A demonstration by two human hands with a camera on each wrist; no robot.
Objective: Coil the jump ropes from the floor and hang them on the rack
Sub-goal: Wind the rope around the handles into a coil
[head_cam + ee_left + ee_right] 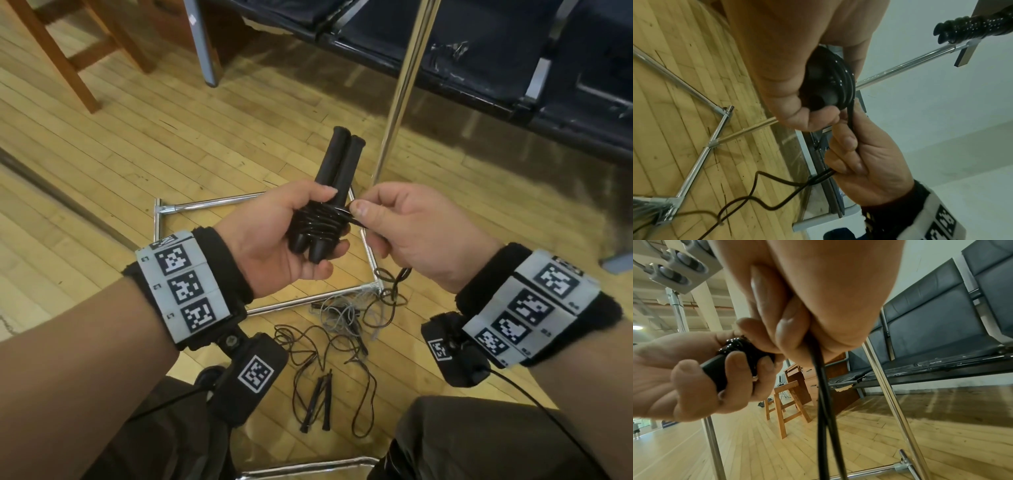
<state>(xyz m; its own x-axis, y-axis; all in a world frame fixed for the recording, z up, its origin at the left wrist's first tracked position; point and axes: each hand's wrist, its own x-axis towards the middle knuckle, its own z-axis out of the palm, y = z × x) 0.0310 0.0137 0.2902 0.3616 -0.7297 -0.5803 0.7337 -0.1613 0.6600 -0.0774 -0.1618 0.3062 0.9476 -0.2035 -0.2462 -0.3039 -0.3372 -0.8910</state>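
My left hand [294,236] grips two black jump-rope handles [337,164] held side by side, with black cord [320,221] wound around their lower part. My right hand [394,222] pinches the loose doubled cord [823,402] just beside the winding, and it hangs down to the floor. In the left wrist view the wound cord [840,79] shows under my left fingers, and my right hand [859,155] holds the cord below it. A chrome rack [400,99] stands in front of me, and a coiled rope [970,30] hangs on its top bar.
More ropes lie tangled on the wooden floor: a black one with thin handles [318,401] between my knees and a grey one [342,315] by the rack base [205,205]. Dark bench seats [479,51] stand behind the rack, a wooden stool [68,58] at far left.
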